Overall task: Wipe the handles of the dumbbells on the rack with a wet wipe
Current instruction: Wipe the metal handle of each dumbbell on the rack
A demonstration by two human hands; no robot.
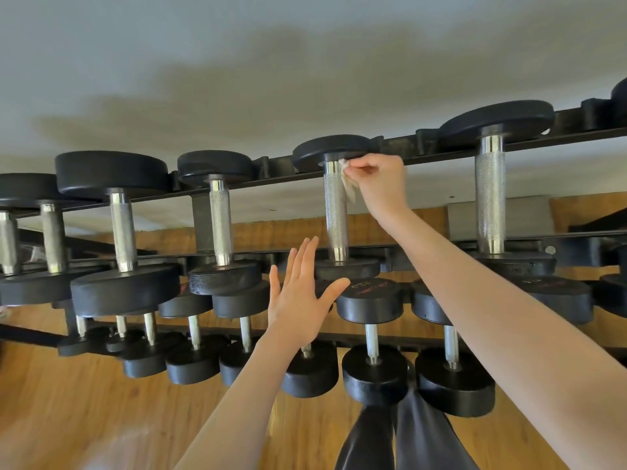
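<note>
Pinching a wet wipe (349,183) against the handle (336,212), the right hand (381,184) has curled fingers. The left hand (300,300) hovers spread, holding nothing. The wipe is partly hidden.

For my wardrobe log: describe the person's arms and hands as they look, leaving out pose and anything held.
Both arms are bare from the frame edge to the wrists: no sleeves show. The left hand and right hand wear no gloves, and no rings, watch or bands are visible. Fingers are uncovered. Dark, slightly glossy trousers show below.
</note>
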